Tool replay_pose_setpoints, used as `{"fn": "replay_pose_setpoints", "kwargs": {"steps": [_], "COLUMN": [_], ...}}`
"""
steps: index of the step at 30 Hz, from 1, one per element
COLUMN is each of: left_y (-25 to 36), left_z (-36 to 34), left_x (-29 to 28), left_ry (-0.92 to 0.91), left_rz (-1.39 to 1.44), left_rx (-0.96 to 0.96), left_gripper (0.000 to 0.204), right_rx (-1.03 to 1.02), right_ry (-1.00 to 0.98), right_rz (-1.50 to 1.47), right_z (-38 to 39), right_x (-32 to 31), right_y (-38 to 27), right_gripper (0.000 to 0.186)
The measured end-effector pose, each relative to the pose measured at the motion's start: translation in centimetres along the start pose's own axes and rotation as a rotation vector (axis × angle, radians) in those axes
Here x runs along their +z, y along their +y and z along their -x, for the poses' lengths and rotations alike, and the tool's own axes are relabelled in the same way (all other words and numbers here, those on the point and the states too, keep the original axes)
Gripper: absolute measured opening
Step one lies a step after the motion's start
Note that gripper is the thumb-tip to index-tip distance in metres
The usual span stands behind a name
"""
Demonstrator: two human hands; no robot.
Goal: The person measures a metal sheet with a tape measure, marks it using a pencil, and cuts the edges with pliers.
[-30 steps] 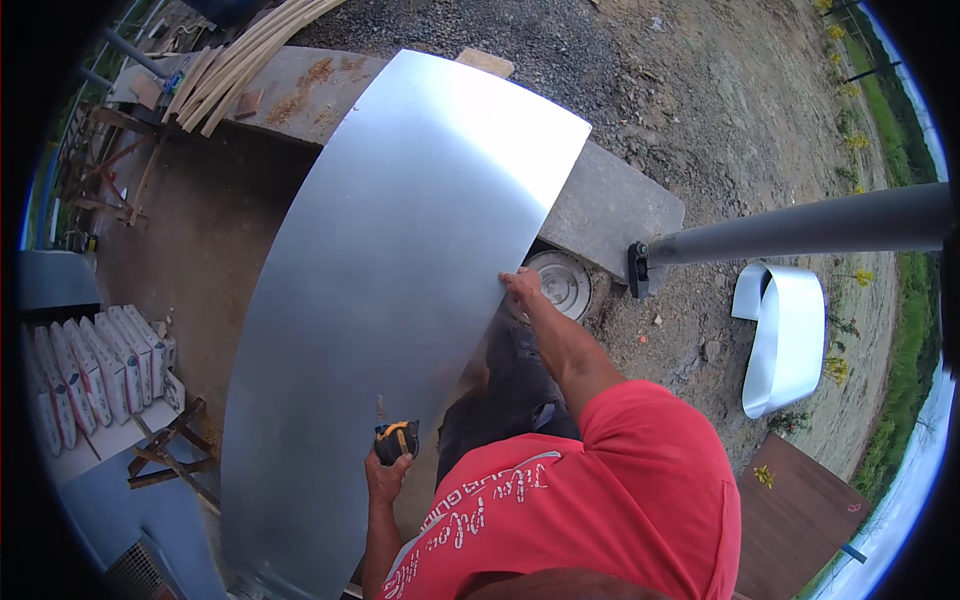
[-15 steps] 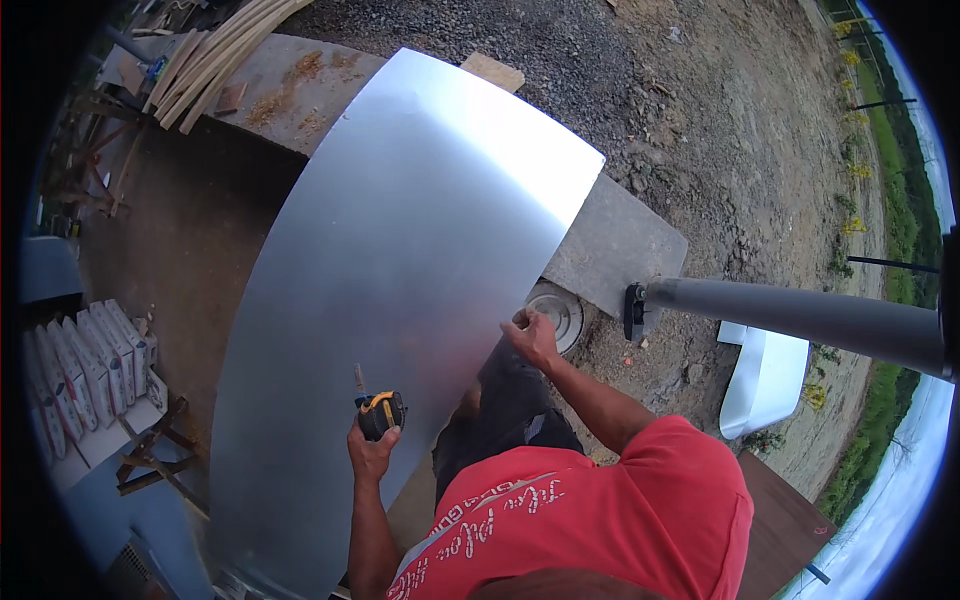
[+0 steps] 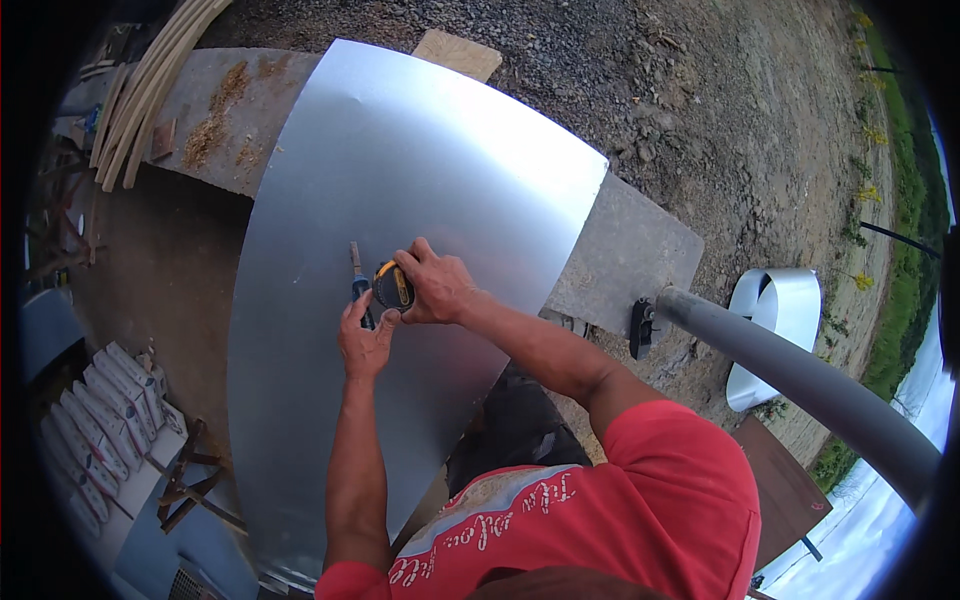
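A large sheet of shiny silver metal (image 3: 320, 190) lies flat in front of me. Over its middle, both hands are close together. My left hand (image 3: 364, 348) is closed round a blue-handled tool (image 3: 359, 284) with a narrow flat metal blade pointing away from me; its exact kind is unclear. Against that tool sits a black and yellow tape measure (image 3: 394, 286), gripped by my right hand (image 3: 440, 285) from its right side. My left thumb is close to the lower edge of the tape measure's case. No drawn-out tape shows.
A worn board (image 3: 640, 245) supports the sheet, with a grey pole (image 3: 800, 360) at right. Bent metal sheet (image 3: 785, 320) lies on the ground beyond. Wooden strips (image 3: 150, 90) and sawdust (image 3: 215, 115) are at far left; stacked bags (image 3: 105, 415) at near left.
My right hand has moved from the sheet's right edge to the tape measure and grasped it. My left hand has moved farther forward over the sheet, with the blue-handled tool now more visible.
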State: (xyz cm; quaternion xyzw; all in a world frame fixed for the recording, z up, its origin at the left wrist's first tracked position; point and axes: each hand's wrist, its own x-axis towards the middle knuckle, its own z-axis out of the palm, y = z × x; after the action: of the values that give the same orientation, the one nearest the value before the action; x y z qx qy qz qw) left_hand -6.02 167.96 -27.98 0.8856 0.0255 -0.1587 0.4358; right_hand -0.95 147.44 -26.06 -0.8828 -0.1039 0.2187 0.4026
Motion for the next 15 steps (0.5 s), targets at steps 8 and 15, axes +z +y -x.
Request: {"fn": "replay_pose_setpoints", "kwargs": {"steps": [8, 15], "left_y": [-6.6, -0.2], "left_z": [-2.1, -3.7], "left_x": [-0.7, 2.0], "left_ry": [0.128, 0.084], "left_rz": [-0.542, -0.755], "left_rx": [-0.042, -0.003], "left_gripper": [0.051, 0.044], "right_rx": [-0.013, 0.348], "right_ry": [-0.102, 0.054], "right_rz": [0.297, 0.039], "right_z": [-2.3, 0.5], "right_x": [1.4, 2.1], "right_y": [4.5, 4.1], "right_gripper": [0.090, 0.096]}}
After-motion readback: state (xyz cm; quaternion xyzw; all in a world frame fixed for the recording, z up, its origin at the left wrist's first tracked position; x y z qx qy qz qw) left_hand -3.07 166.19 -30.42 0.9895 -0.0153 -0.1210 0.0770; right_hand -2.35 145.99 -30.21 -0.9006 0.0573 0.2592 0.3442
